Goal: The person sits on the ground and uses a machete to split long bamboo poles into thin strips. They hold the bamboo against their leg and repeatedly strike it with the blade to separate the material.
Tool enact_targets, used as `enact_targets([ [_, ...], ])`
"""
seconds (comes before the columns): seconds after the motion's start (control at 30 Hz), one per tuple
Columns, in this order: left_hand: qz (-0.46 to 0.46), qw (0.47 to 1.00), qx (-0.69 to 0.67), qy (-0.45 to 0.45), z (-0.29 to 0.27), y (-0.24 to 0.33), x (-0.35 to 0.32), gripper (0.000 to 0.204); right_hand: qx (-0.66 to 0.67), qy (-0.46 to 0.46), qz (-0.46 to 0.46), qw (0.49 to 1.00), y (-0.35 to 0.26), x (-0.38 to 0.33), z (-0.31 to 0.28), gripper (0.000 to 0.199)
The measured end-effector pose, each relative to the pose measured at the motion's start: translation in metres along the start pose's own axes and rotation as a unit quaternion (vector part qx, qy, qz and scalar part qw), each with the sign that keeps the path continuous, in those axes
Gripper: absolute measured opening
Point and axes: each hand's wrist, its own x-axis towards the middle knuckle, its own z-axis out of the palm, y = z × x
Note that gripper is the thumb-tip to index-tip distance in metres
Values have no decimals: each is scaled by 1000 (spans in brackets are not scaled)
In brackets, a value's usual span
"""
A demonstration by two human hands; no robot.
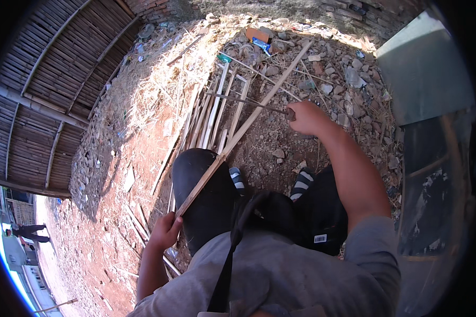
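Observation:
My left hand [166, 231] is closed around the near end of a long bamboo strip [210, 172]. The strip slants over my left knee, and its far end reaches up to the rubble ahead. My right hand [305, 118] grips the handle of a long, narrow, dark-bladed knife [259, 104]. Its blade points left and crosses the strip's upper half; whether the two touch, I cannot tell. Beyond my left knee lies a bundle of split bamboo strips [210, 117] on the dirt.
Stones and litter [349, 79] cover the ground ahead and right. A woven bamboo wall [53, 58] stands at left, a brick wall [158, 9] at the back. Grey and dark panels [426, 68] rise at right. Another person [29, 232] is far off at left.

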Motion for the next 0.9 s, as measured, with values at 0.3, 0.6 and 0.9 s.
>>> enact_targets([
  [0.3,3,1000,-9,4,7,-12,1,46,-35,-34,-69,996,-22,-8,14,25],
  [0.6,-6,1000,-2,-7,1,-11,0,48,-105,-91,-76,987,-69,-25,7,27],
  [0.9,-19,999,6,-41,-13,-2,6,48,6,63,-34,997,12,1,9,25],
])
